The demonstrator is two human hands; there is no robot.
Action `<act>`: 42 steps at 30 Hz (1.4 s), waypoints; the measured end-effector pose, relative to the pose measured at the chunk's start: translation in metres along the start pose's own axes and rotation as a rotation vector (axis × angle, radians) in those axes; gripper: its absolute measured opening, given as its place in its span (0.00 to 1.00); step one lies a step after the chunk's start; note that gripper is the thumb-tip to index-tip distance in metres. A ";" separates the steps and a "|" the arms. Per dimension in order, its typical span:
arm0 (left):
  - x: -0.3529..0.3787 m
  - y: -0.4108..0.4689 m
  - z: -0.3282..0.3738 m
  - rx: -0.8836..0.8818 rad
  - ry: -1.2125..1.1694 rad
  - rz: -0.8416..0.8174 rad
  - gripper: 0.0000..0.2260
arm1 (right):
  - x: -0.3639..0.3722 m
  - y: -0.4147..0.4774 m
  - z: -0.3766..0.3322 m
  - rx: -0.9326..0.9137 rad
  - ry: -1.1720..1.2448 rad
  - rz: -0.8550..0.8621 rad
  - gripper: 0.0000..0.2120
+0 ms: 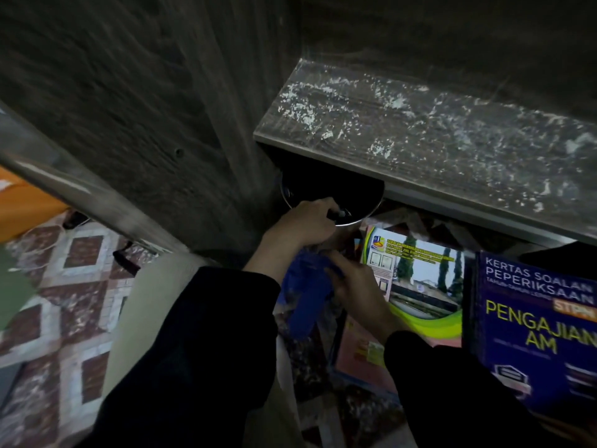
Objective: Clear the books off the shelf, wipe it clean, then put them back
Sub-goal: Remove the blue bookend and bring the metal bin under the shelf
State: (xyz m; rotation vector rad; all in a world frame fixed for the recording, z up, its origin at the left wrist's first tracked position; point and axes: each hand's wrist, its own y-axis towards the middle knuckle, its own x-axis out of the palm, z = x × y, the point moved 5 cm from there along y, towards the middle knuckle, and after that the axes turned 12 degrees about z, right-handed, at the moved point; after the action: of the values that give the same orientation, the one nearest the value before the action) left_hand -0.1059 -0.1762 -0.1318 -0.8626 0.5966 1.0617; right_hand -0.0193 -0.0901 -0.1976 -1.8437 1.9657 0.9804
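Books [529, 324] lie on the floor just below the bared, dust-flecked shelf [420, 124] as a person's left hand [307, 221] grips a round dark vessel [336, 192] and the right hand [358, 292] pinches a blue cloth [307, 289], apparently readying it for wiping.

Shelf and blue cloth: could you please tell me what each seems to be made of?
Shelf: likely wood or wood-look laminate, matte grey-brown; grain streaks show under pale dust flecks. Cloth: probably soft blue fabric; it bunches in folds at the right hand, though blur hides the weave.
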 end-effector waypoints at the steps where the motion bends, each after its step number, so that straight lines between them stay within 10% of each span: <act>1: 0.000 0.002 0.000 -0.001 0.006 0.000 0.18 | 0.001 0.001 0.002 0.022 0.007 0.002 0.13; 21: -0.015 0.007 0.001 -0.001 -0.014 0.091 0.17 | 0.038 -0.025 0.054 0.273 -0.036 0.031 0.27; 42: -0.012 0.012 0.009 0.049 0.024 0.087 0.18 | 0.093 -0.039 0.082 0.657 -0.256 -0.440 0.31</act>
State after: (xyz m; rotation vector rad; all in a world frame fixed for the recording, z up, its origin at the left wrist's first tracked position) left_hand -0.1217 -0.1724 -0.1214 -0.8140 0.6828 1.1116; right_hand -0.0166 -0.1083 -0.3264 -1.5630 1.4025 0.3487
